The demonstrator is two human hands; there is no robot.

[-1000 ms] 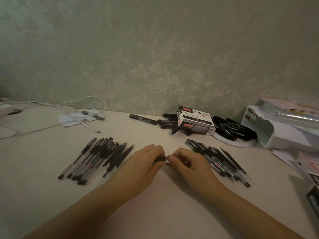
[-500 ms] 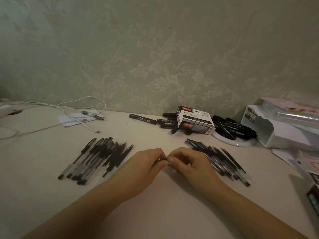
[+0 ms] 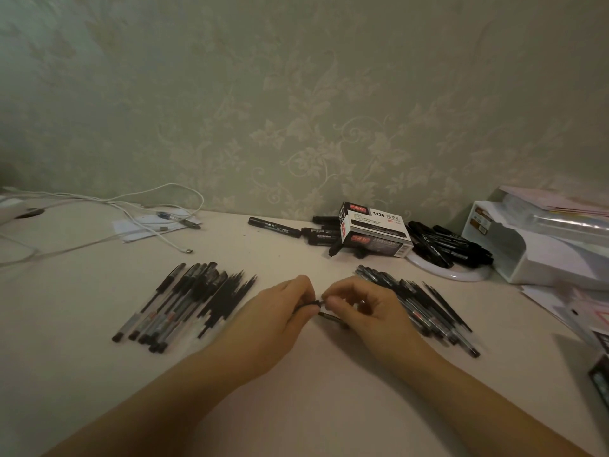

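One pen [image 3: 311, 305] pinched by left hand [image 3: 273, 316], right hand [image 3: 365, 308]; pen piles [image 3: 184, 301] flanking.

- The black pen part [image 3: 309, 305] you hold is slim and lies almost level, running left to right between your hands. Most of it is hidden in your left hand [image 3: 280, 311], and your right hand [image 3: 362, 308] pinches its right end.
- A dark slim piece [image 3: 333, 318] pokes out just under your right fingers, slanting down to the right, low over the table.
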